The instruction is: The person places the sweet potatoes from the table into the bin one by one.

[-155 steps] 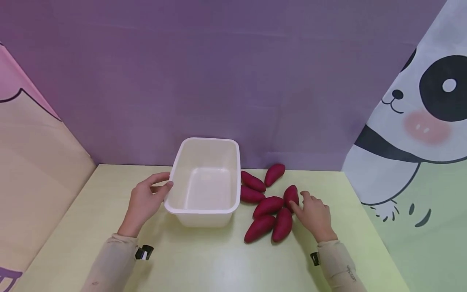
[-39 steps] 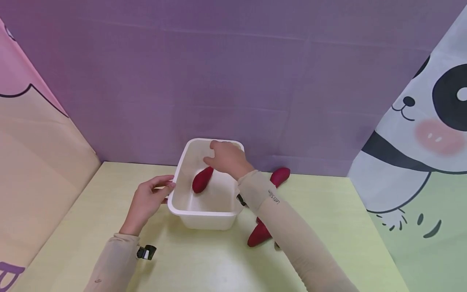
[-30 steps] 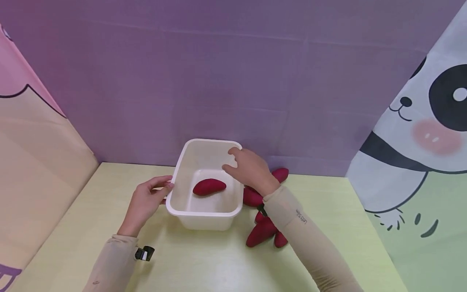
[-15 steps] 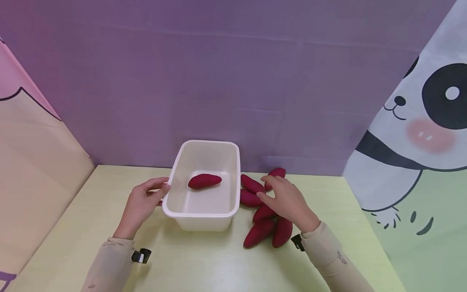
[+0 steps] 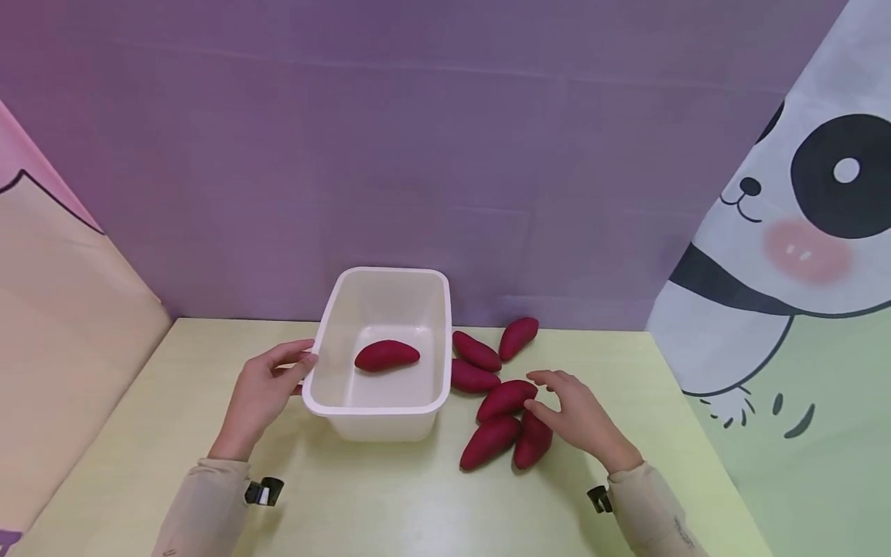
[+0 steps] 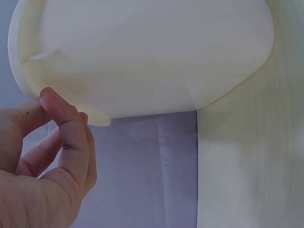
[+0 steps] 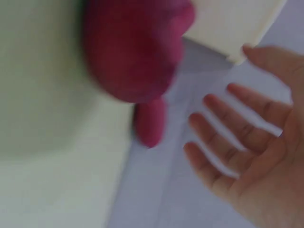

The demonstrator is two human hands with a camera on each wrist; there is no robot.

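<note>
A white plastic tub (image 5: 386,425) stands on the table with one purple-red sweet potato (image 5: 387,356) lying inside. My left hand (image 5: 257,394) pinches the tub's left rim between thumb and fingers; the left wrist view shows the fingertips at the rim of the tub (image 6: 156,71). To the right of the tub lie several loose sweet potatoes (image 5: 490,442). Over the nearer group of them hovers my right hand (image 5: 583,418), fingers spread and holding nothing. In the right wrist view its palm (image 7: 266,180) faces a blurred sweet potato (image 7: 130,47), with a gap between.
The pale table (image 5: 390,503) ends at a purple cloth wall (image 5: 418,155) close behind the tub. Printed cloth panels stand on both sides, the right one with a panda (image 5: 807,247). A sweet potato (image 5: 519,338) lies near the back edge.
One sweet potato has gone from the right of the table into the tub. My right hand has let go of it and moved back right over the others. The left hand stays at the rim.
</note>
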